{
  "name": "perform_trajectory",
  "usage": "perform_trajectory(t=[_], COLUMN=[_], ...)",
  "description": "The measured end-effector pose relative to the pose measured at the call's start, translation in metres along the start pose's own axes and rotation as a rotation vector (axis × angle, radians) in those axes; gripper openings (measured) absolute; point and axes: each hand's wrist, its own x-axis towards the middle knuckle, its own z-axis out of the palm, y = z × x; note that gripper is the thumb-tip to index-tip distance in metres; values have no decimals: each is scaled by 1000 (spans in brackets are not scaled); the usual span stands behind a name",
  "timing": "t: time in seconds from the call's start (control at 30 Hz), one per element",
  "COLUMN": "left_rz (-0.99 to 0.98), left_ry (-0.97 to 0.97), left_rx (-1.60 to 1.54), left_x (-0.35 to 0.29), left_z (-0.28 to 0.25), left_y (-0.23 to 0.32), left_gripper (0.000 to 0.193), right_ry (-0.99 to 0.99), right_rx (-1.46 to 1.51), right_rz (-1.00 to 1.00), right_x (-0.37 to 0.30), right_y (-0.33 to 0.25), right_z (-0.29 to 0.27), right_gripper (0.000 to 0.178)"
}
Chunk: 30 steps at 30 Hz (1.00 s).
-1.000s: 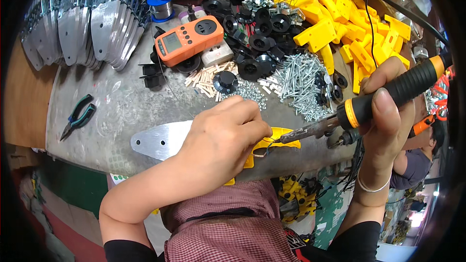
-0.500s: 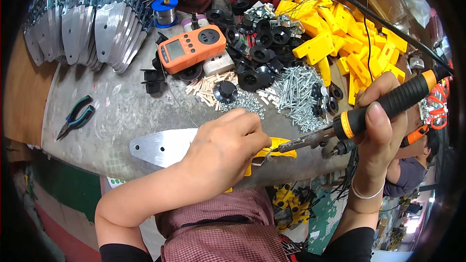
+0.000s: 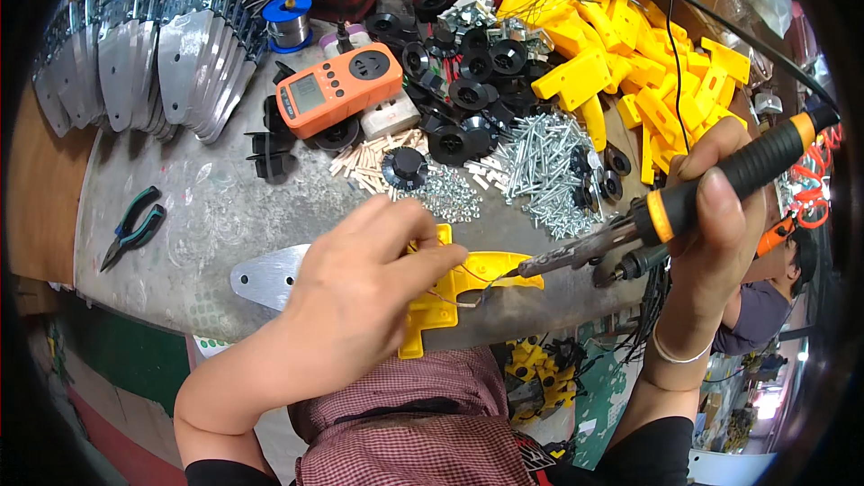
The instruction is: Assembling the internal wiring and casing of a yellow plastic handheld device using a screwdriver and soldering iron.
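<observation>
My right hand (image 3: 727, 225) is closed round the black grip of a soldering iron (image 3: 576, 250), fingers and thumb wrapped on it. The iron's dark tip points left, at a thin wire (image 3: 468, 304) above a yellow plastic handle shell (image 3: 495, 263). My left hand (image 3: 355, 274) lies over the shell, thumb and forefinger pinched on the thin wire; its other fingers are partly hidden. Left of the shell a flat grey metal blade plate (image 3: 267, 279) with holes shows from under the left hand.
Beyond my hands lie screws (image 3: 549, 171), small nuts (image 3: 445, 196), black round knobs (image 3: 450, 144), an orange socket meter (image 3: 337, 90) and yellow shells (image 3: 630, 45). Pliers (image 3: 133, 227), stacked plates (image 3: 193, 63) and a solder spool (image 3: 288, 22) stand left. Another person (image 3: 765, 306) sits at right.
My left hand has moved left and its fingers have shifted, uncovering more of the yellow shell and the wire. The soldering iron has moved slightly right, its tip still near the wire.
</observation>
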Motion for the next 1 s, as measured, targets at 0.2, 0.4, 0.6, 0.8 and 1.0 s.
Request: perform_trajectory(t=[0.2,0.4,0.6,0.8,1.0], left_rz=[-42,-27,-2,20,36], left_ry=[61,90,102,95,81], left_rx=[32,39,13,19,27], left_x=[-9,-5,-5,-3,-2], left_z=[-6,3,12,14,13], left_y=[-11,-13,-19,-20,-20], left_gripper=[38,33,41,43,44], right_ry=[97,-130,-98,-200,-213], right_rx=[73,219,112,190,204], right_rz=[136,237,211,180,157], right_x=[8,0,-4,-4,-5], right_y=[14,29,34,32,32], right_z=[5,23,34,27,28], right_gripper=[35,23,31,22,24])
